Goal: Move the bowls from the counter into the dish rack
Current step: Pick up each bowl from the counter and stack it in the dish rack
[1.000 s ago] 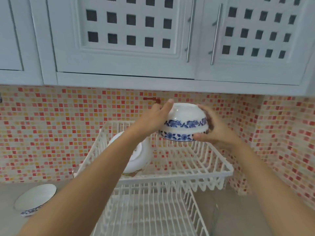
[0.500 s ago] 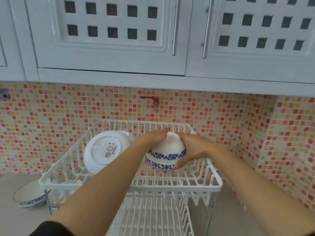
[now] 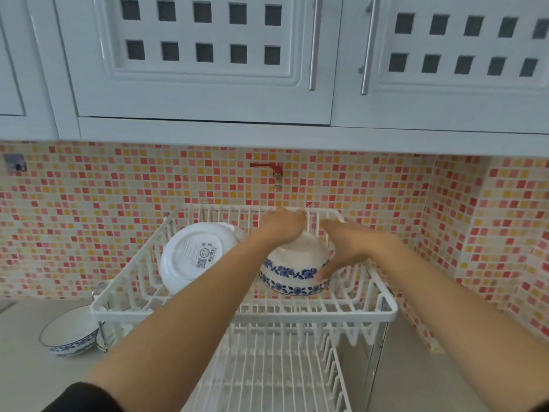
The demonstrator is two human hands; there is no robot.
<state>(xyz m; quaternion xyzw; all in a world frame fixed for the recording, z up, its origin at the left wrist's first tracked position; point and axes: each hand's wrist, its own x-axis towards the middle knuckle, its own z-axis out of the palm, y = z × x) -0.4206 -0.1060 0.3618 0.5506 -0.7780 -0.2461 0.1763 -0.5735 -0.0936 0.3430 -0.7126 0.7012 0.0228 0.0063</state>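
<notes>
While both hands (image 3: 312,242) hold one inverted bowl (image 3: 295,270), the dish rack (image 3: 386,307) carries two — one bowl (image 3: 69,333) remains on the counter (image 3: 23,367).

Home kitchen: white wall cabinets (image 3: 208,55) with lattice doors and metal bar handles (image 3: 313,43); backsplash of small red, orange and pink mosaic tiles (image 3: 89,209); red wall tap (image 3: 269,169); pale counter (image 3: 26,373); white two-tier wire dish rack (image 3: 383,307) holding crockery; blue-patterned bowl (image 3: 69,333) on counter

Single head-worn view, facing forward and down, close over dish rack (image 3: 383,310), tiled wall (image 3: 89,203) behind
</notes>
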